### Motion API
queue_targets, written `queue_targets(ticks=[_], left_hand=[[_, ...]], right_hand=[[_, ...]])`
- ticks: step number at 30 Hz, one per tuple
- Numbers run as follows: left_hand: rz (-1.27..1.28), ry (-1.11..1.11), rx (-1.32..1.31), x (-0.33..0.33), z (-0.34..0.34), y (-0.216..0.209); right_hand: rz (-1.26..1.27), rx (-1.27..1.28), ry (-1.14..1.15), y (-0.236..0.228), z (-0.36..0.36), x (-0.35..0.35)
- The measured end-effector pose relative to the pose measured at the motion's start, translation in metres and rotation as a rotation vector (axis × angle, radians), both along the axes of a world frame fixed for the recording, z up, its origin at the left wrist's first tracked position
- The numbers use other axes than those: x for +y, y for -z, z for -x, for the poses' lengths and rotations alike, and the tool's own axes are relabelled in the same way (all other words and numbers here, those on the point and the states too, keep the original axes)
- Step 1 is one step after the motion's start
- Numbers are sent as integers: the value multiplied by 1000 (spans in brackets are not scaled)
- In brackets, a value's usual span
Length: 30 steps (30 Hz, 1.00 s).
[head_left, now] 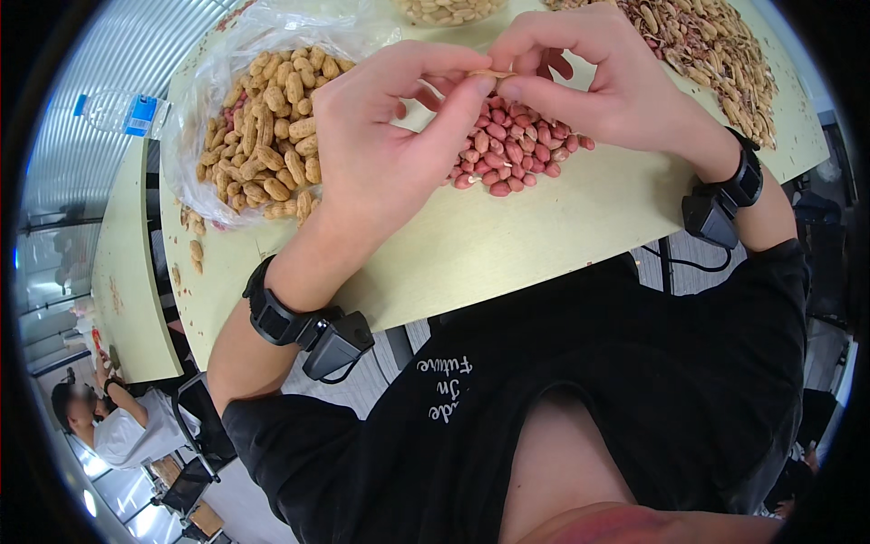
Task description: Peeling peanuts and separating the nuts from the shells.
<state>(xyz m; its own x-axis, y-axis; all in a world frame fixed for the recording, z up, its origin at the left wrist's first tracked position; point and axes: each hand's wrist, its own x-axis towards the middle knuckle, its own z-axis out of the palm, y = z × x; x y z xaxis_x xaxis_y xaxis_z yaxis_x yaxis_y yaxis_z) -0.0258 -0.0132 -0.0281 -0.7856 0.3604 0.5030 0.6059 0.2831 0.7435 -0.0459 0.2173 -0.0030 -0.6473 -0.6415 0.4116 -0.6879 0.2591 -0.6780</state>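
Both my hands meet above the table, pinching one peanut [492,74] between thumbs and forefingers. My left hand [394,122] grips its left end, and my right hand [594,77] its right end. Whether the shell is cracked I cannot tell. Just beneath the fingers lies a pile of shelled red-skinned peanut kernels [512,150]. To the left, unshelled peanuts [263,136] fill an opened clear plastic bag [186,168], partly covered by my left hand. A heap of broken peanut shells [716,59] spreads at the far right.
A container of pale kernels [449,11] stands at the far edge of view. Past the bag is a clear bottle with a blue label [136,115]. Loose peanuts [196,249] lie near the left table edge. Another person [122,426] sits by a second table [127,299].
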Motion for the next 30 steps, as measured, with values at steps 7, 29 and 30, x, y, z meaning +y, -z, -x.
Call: queue_targets(ticks=[7,29,30], left_hand=[[-38,-24,90,3,7,4],[88,92,-39,0,9,7],[88,92,-39,0,8,7]], right_hand=[[135,104,15,4,6,3],[154,61,215,0,9,3],[151,-124,224,0,9,3]])
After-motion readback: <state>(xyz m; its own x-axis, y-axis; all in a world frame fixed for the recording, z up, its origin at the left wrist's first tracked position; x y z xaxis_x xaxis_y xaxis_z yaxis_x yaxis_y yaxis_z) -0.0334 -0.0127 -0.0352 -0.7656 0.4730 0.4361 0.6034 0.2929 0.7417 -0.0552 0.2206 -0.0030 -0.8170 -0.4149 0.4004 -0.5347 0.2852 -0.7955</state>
